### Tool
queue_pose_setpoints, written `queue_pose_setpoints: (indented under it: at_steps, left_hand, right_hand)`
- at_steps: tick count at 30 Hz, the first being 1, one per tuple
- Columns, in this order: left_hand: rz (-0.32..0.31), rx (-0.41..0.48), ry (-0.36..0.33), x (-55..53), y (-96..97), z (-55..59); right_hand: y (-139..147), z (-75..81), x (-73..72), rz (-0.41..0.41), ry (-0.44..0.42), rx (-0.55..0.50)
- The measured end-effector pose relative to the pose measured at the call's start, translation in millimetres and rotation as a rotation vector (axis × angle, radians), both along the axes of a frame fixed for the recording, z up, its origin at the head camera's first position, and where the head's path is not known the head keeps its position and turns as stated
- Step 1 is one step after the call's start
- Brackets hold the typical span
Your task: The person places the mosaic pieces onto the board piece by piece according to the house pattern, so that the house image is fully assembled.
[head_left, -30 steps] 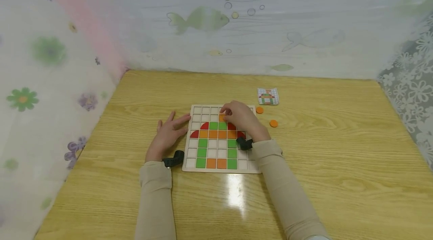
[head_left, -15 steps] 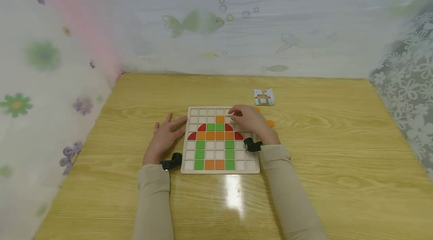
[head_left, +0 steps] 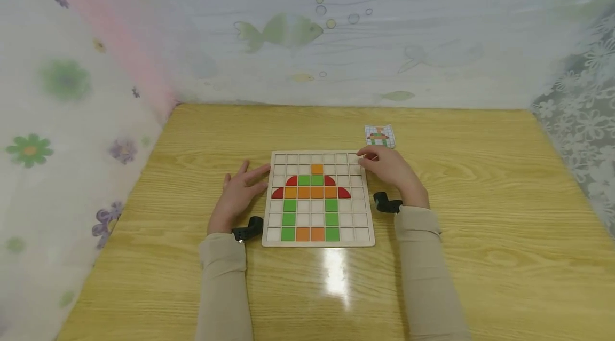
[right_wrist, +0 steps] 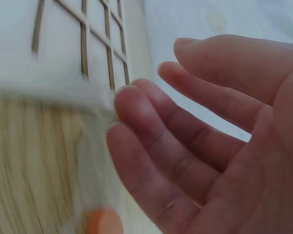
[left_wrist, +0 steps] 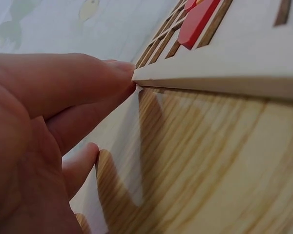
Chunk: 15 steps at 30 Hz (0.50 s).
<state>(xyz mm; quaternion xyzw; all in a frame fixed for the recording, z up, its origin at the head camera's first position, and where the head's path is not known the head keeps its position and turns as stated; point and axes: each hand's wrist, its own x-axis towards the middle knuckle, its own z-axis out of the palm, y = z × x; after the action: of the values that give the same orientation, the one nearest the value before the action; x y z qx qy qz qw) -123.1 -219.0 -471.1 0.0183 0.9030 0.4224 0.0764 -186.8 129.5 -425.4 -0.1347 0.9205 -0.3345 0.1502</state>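
A wooden grid board [head_left: 317, 244] lies flat on the table, several green squares [head_left: 288, 219], orange squares [head_left: 317, 169] and red quarter-round pieces [head_left: 344, 192] set in its cells. My left hand [head_left: 235, 195] has its fingers extended; in the left wrist view the fingertips [left_wrist: 124, 67] touch the board's side edge. Over the board's right edge, near the far corner, is my right hand [head_left: 394, 170]. Its fingers are loosely bent and, in the right wrist view, nothing lies between thumb and fingers. Below those fingers an orange disc [right_wrist: 105, 222] shows on the table.
A small printed card [head_left: 379, 135] with a coloured grid pattern lies beyond the board's far right corner, just past my right hand. A patterned curtain [head_left: 307, 53] borders the table's far edge. Black wrist cameras [head_left: 386, 202] stick out beside each wrist.
My right hand has let go of the topmost orange square, now lying in its cell, and moved right to the board's edge, covering the orange discs in the head view. The left hand stays.
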Motion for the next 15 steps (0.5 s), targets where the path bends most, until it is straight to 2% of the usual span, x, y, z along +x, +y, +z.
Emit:
queue_pose_setpoints:
  at_steps: [6,12,15]
  left_hand:
    - [0.0,-0.004,0.008,-0.7,3.3,0.5]
    - [0.005,-0.014,-0.001,-0.5,2.0,-0.1]
    - [0.007,-0.016,-0.006,-0.2,1.9,-0.2]
  right_hand:
    - [25.4,0.6,0.1,-0.054,-0.048,0.019]
    - [41.9,1.6,-0.3,-0.041,-0.064,0.073]
    - [49.2,1.6,1.1,-0.033,-0.075,0.067]
